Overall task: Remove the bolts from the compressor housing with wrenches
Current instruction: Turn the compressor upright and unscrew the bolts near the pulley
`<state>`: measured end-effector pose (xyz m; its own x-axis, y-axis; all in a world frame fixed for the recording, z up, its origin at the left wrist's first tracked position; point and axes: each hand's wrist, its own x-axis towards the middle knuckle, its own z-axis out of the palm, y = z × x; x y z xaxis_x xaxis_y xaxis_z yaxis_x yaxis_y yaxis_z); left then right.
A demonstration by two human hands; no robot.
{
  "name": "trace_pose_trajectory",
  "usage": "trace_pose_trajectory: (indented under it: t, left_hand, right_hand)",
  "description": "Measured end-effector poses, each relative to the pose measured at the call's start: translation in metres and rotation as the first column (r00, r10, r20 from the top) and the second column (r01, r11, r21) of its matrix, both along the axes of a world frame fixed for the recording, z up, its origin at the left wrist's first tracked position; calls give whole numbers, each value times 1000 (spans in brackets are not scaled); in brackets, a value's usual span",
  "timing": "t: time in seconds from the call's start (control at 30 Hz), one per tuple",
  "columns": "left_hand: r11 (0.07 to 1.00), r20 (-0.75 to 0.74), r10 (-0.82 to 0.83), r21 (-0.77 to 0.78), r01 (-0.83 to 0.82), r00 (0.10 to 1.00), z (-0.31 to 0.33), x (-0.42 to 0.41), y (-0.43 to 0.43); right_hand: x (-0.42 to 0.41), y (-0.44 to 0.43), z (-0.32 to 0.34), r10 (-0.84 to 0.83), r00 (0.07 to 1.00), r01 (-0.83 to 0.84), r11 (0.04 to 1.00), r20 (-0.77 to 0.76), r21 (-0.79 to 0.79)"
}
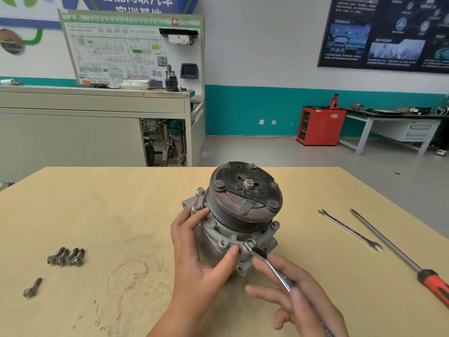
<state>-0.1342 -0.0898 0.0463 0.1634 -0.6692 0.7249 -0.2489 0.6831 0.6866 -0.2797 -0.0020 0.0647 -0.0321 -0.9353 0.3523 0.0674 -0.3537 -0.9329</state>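
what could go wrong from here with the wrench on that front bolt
1. The wrench in the right hand sits on the front flange bolt, with the thumb of the left hand right beside it; a slip could hit that thumb.
2. The compressor is unclamped, steadied only by that hand, so it may twist or tip.
3. The loose bolts on the table could roll off.
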Motion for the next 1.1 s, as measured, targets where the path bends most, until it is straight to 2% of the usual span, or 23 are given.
trace_pose_trajectory:
  t: [0.07,0.17,0.27,0.37,0.47,0.53,0.6,0.67,0.73,0.77,0.83,0.9,0.93,1.1]
  left_hand:
    - [1000,10,17,-4,-16,1000,0,0,-1]
    - [1000,14,28,-8,-28,1000,0,0,-1]
    - [1000,13,17,11,-17,1000,0,-1,-1]
    - [999,25,26,27,-27,999,-2,-1,-1]
    - [999,25,23,28,-24,999,-2,0,-1]
    - [999,21,16,30,-16,1000,-2,0,-1]
    - [999,10,10,33,-10,1000,-1,1,-1]
    - [999,2,4,48,-4,1000,-1,0,0]
    - [998,-1,-1,55,1,1000,-1,0,1]
    - [999,1,0,54,0,1000,-1,0,1]
    - [999,4,3,46,-3,1000,-1,0,1]
    - [999,9,6,41,-6,1000,0,0,0]
    - [999,12,7,39,-8,1000,0,0,0]
    - [999,0,5,48,-5,1000,0,-1,0]
  right_hand:
    - [-5,-6,2,-32,999,31,998,-10,-47]
    - [-15,-20,7,-8,998,11,999,70,-37]
    - [-30,-45,10,120,966,-141,987,227,80]
    - [-44,-75,19,251,928,-302,939,274,162]
    - [-50,-93,29,378,875,-441,880,302,178]
    - [-50,-92,30,478,768,-563,821,427,92]
    - [-46,-85,26,580,535,-671,733,615,-108]
    - [-52,-74,23,584,449,-660,727,676,-190]
    - [-52,-57,15,568,433,-673,720,700,-169]
    - [-49,-51,12,522,485,-633,763,702,-130]
    - [-41,-44,0,476,663,-522,847,578,-99]
    - [-37,-31,-5,162,895,-188,982,414,23]
    - [-32,-24,-2,62,937,-84,995,344,50]
    - [-16,-12,-5,6,993,-10,999,118,40]
